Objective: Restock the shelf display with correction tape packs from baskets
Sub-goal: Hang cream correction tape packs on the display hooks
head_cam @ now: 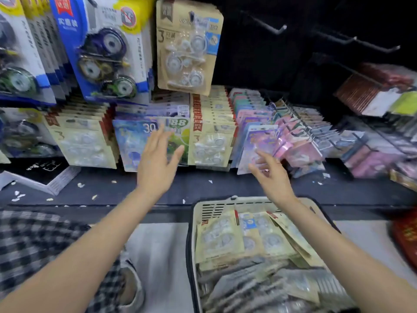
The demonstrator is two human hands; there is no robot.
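Note:
A cream basket (pixel 228 204) on the floor at lower right holds several beige correction tape packs (pixel 220 239). More beige packs hang in a row (pixel 211 141) on the lower shelf display, and another one (pixel 188 46) hangs above. My left hand (pixel 158 163) reaches toward the blue and green packs (pixel 135 143) with fingers spread and nothing in it. My right hand (pixel 272 175) hovers with loosely bent fingers in front of the pink and purple packs (pixel 261 143), and it looks empty.
Blue packs with dark tape wheels (pixel 106 55) hang at upper left. Empty black hooks (pixel 277 28) stick out at upper right. Wire racks of pink and grey packs (pixel 316 136) fill the right. A dark ledge (pixel 112 190) fronts the shelf. A red basket (pixel 406 236) sits at the right edge.

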